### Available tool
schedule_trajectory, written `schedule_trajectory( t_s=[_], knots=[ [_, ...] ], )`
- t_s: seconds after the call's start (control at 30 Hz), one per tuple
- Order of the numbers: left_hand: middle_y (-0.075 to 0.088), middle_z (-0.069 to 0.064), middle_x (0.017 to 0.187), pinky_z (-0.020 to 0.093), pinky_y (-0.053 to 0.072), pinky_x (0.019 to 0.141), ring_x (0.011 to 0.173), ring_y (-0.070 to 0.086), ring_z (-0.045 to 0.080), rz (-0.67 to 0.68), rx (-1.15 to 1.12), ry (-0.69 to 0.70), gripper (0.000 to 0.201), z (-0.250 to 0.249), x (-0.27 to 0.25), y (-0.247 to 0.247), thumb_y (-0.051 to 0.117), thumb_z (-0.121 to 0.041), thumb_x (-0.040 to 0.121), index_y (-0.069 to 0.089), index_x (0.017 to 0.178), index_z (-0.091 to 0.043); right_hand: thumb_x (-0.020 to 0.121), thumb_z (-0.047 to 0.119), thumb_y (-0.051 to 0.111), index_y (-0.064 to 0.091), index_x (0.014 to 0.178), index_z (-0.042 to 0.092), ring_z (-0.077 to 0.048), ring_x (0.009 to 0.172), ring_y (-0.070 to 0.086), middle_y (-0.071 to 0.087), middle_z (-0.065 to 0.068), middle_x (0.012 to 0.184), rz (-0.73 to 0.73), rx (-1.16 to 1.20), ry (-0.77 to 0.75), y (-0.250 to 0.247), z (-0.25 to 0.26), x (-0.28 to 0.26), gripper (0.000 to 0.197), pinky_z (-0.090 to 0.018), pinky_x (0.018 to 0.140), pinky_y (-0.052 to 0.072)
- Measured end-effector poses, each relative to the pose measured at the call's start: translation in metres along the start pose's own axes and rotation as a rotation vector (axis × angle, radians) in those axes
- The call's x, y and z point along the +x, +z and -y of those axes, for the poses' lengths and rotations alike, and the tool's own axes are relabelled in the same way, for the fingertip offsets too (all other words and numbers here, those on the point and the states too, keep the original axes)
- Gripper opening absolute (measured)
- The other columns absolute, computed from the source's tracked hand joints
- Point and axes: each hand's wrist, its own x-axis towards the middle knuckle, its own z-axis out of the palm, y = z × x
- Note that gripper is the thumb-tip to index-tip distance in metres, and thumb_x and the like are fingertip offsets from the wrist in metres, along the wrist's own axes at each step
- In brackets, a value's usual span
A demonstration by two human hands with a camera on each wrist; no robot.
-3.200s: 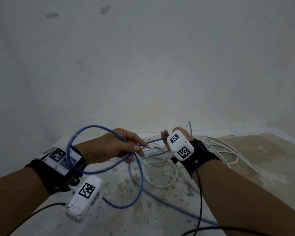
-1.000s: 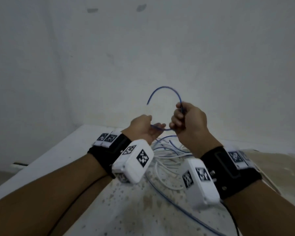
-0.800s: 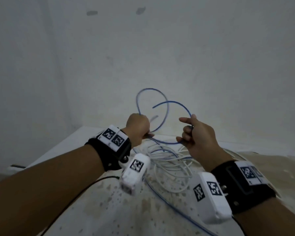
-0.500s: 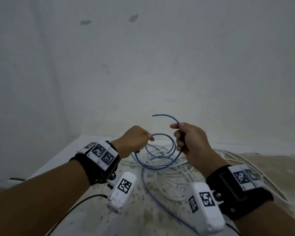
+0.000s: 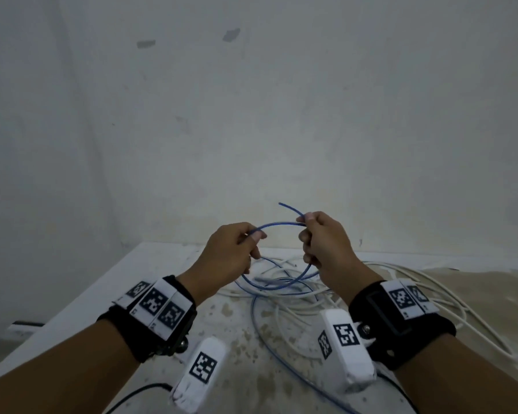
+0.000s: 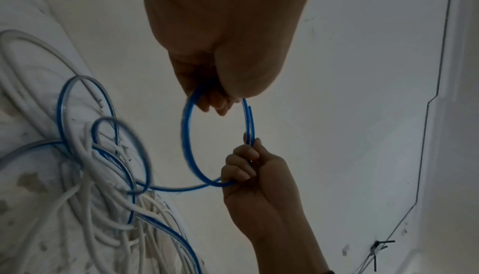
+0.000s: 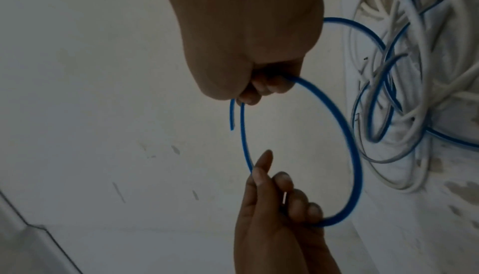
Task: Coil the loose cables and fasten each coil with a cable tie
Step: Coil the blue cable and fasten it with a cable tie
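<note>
A thin blue cable [image 5: 278, 225] forms a hand-sized loop held up between both hands above the table. My left hand [image 5: 232, 252] pinches the loop's left side; in the left wrist view its fingers curl round the blue cable [image 6: 187, 135]. My right hand [image 5: 323, 240] grips the loop's right side, with the cable's free end [image 5: 287, 207] sticking up past the thumb. In the right wrist view the blue loop [image 7: 347, 141] runs from the right hand's fingers to the left hand [image 7: 274, 200]. The rest of the cable trails down into the pile. No cable tie is visible.
A tangle of white cables [image 5: 299, 300] and blue strands lies on the stained white table [image 5: 245, 348] under the hands. More white cable [image 5: 449, 297] spreads to the right. A plain wall stands close behind. The table's left edge [image 5: 81, 297] drops off.
The hands dropped from raised positions and came level. The blue cable, loose and swinging a second ago, is now drawn into one neat small loop between both hands.
</note>
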Motion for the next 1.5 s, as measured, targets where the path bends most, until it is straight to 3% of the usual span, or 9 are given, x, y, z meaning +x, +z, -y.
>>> schedule_trajectory(
  t_s=[0.23, 0.53, 0.73, 0.87, 1.03, 1.27, 1.37, 1.43, 1.5],
  knots=[
    [0.062, -0.002, 0.076, 0.019, 0.035, 0.046, 0.051, 0.043, 0.012, -0.058, -0.084, -0.019, 0.033, -0.014, 0.009, 0.001, 0.040, -0.026, 0.106, 0.072, 0.103, -0.020, 0.105, 0.013, 0.040, 0.059, 0.104, 0.015, -0.012, 0.047, 0.036, 0.055, -0.002, 0.068, 0.108, 0.110, -0.150, 0.004, 0.003, -0.017, 0.019, -0.024, 0.046, 0.033],
    [0.059, -0.002, 0.075, 0.019, 0.035, 0.054, 0.048, 0.042, 0.001, -0.063, -0.136, 0.057, 0.032, -0.030, 0.006, 0.006, 0.043, -0.010, 0.103, 0.074, 0.104, -0.016, 0.106, 0.011, 0.037, 0.046, 0.121, 0.023, -0.011, 0.043, 0.035, 0.063, -0.001, 0.068, 0.212, 0.091, -0.137, 0.018, 0.009, -0.033, 0.021, -0.024, 0.044, 0.028],
    [0.059, -0.006, 0.067, 0.013, 0.032, 0.047, 0.046, 0.040, 0.002, 0.052, -0.241, 0.049, 0.022, -0.043, -0.003, 0.003, 0.056, -0.015, 0.099, 0.073, 0.092, -0.003, 0.105, 0.014, 0.041, 0.053, 0.114, 0.025, -0.007, 0.044, 0.034, 0.058, 0.002, 0.065, 0.116, 0.113, -0.167, 0.020, 0.010, -0.036, 0.019, -0.021, 0.042, 0.030],
    [0.051, -0.009, 0.055, 0.016, 0.034, 0.050, 0.046, 0.038, 0.006, -0.111, -0.218, 0.010, 0.036, -0.041, -0.002, 0.006, 0.062, -0.031, 0.095, 0.069, 0.076, -0.001, 0.105, 0.016, 0.043, 0.054, 0.114, 0.022, -0.009, 0.044, 0.036, 0.060, 0.002, 0.065, 0.154, 0.086, -0.169, 0.026, 0.012, -0.043, 0.015, -0.024, 0.044, 0.032],
    [0.065, -0.001, 0.069, 0.022, 0.034, 0.049, 0.050, 0.043, 0.010, -0.167, -0.284, -0.104, 0.021, -0.044, -0.002, 0.002, 0.062, -0.025, 0.096, 0.076, 0.083, -0.015, 0.103, 0.029, 0.049, 0.065, 0.102, 0.012, -0.014, 0.052, 0.054, 0.071, -0.006, 0.069, 0.144, -0.103, -0.129, 0.020, 0.016, -0.046, 0.024, -0.028, 0.053, 0.048],
    [0.073, 0.005, 0.077, 0.023, 0.042, 0.047, 0.046, 0.047, 0.010, -0.170, -0.236, -0.168, 0.023, -0.033, -0.001, 0.005, 0.061, -0.023, 0.097, 0.073, 0.083, -0.008, 0.103, 0.014, 0.043, 0.062, 0.097, 0.002, -0.023, 0.065, 0.063, 0.072, -0.013, 0.074, 0.138, 0.039, 0.067, 0.014, 0.017, -0.040, 0.023, -0.033, 0.065, 0.055],
    [0.071, 0.004, 0.078, 0.022, 0.039, 0.052, 0.051, 0.048, 0.005, -0.161, -0.174, -0.141, 0.024, -0.024, 0.000, 0.001, 0.063, -0.022, 0.096, 0.074, 0.081, -0.007, 0.102, 0.032, 0.045, 0.060, 0.101, 0.015, -0.023, 0.060, 0.068, 0.074, -0.009, 0.070, 0.114, -0.331, 0.005, 0.006, 0.012, -0.037, 0.023, -0.032, 0.065, 0.057],
    [0.071, 0.003, 0.079, 0.021, 0.037, 0.054, 0.050, 0.050, -0.001, -0.143, -0.136, -0.119, 0.026, -0.021, 0.002, -0.002, 0.063, -0.022, 0.096, 0.075, 0.085, -0.002, 0.096, 0.051, 0.047, 0.058, 0.099, 0.026, -0.021, 0.068, 0.068, 0.072, 0.000, 0.072, -0.061, -0.871, -0.253, -0.004, 0.011, -0.027, 0.028, -0.032, 0.072, 0.055],
    [0.071, 0.002, 0.077, 0.018, 0.037, 0.053, 0.044, 0.050, -0.005, -0.101, -0.123, -0.093, 0.026, -0.021, 0.002, -0.005, 0.062, -0.022, 0.096, 0.075, 0.086, -0.002, 0.093, 0.058, 0.049, 0.062, 0.099, 0.029, -0.019, 0.080, 0.061, 0.069, 0.005, 0.080, -0.151, -1.034, -0.488, -0.006, 0.018, -0.023, 0.032, -0.031, 0.073, 0.048]
  ],
)
